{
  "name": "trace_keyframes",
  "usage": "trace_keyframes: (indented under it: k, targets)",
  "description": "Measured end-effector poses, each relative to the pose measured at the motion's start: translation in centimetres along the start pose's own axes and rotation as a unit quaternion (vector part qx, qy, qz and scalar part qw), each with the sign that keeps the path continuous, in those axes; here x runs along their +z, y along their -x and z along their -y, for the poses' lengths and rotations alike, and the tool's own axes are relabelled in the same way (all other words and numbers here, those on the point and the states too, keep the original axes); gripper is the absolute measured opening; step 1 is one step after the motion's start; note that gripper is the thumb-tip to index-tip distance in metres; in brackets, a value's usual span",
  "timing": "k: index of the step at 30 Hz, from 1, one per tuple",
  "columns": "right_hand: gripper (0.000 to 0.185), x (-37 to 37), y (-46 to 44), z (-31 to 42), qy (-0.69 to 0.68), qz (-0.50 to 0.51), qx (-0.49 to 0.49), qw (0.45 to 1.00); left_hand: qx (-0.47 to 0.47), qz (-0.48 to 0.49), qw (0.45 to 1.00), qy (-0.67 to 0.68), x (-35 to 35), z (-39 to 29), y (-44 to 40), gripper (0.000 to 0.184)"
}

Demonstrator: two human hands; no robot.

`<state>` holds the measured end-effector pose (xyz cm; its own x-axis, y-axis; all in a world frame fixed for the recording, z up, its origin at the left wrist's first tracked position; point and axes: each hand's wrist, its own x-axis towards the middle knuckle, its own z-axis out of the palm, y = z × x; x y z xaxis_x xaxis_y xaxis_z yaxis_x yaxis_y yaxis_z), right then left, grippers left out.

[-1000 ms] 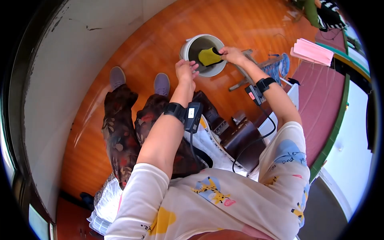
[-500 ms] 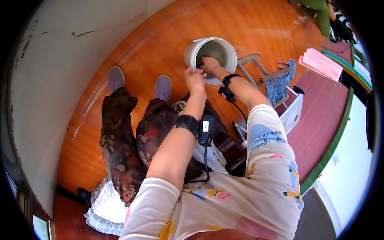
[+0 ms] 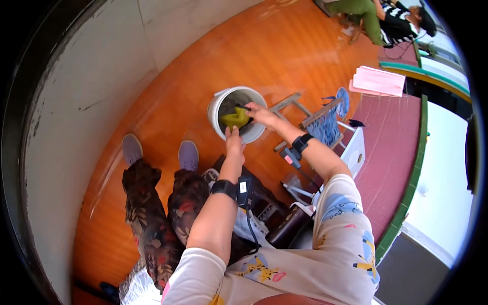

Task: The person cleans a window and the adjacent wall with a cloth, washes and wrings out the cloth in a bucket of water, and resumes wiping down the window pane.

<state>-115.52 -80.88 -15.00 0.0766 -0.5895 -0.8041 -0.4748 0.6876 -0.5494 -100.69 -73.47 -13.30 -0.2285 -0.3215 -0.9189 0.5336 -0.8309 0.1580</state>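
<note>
A white bucket (image 3: 217, 133) stands on the floor ahead of me, with a yellow-green, soft-looking thing (image 3: 235, 119) in its mouth. Dark parts show along the upper and right edges of that thing; its exact kind is unclear. My right hand (image 3: 260, 115) reaches over the right side of the rim and pinches a dark part of it. At the near rim is my left hand (image 3: 234, 141), fingertips pressed together at the thing's lower edge. The lower inside of the bucket is partly hidden. Each forearm wears a black strap with a small device.
Right of the bucket are a wooden folding stool (image 3: 323, 119) with blue webbing and a pink folded item (image 3: 378, 81) on a reddish ledge (image 3: 389, 137). Legs in dark floral trousers (image 3: 142, 218) end in purple shoes (image 3: 188, 154). Another person (image 3: 368, 18) sits at top right.
The yellow-green thing has come into sight. My right hand has risen out of the bucket with its edge, and my left fingers have closed in on it. The view has shifted.
</note>
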Motion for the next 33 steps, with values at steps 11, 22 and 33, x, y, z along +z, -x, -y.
trace_keyframes:
  k: [11,22,33]
  targets:
    - [0.029,3.8,8.1,3.3,-0.098,-0.164,-0.068,0.979,-0.003,0.082,0.990,0.114,0.9,0.7,-1.7,0.048]
    - [0.040,6.3,5.3,5.2,0.146,-0.272,-0.107,0.945,0.039,-0.038,0.995,0.089,3.3,-0.2,-1.2,0.050]
    - [0.043,2.8,-1.4,0.5,0.173,-0.304,-0.132,0.928,0.022,0.003,0.999,-0.030,3.8,-2.8,0.9,0.059]
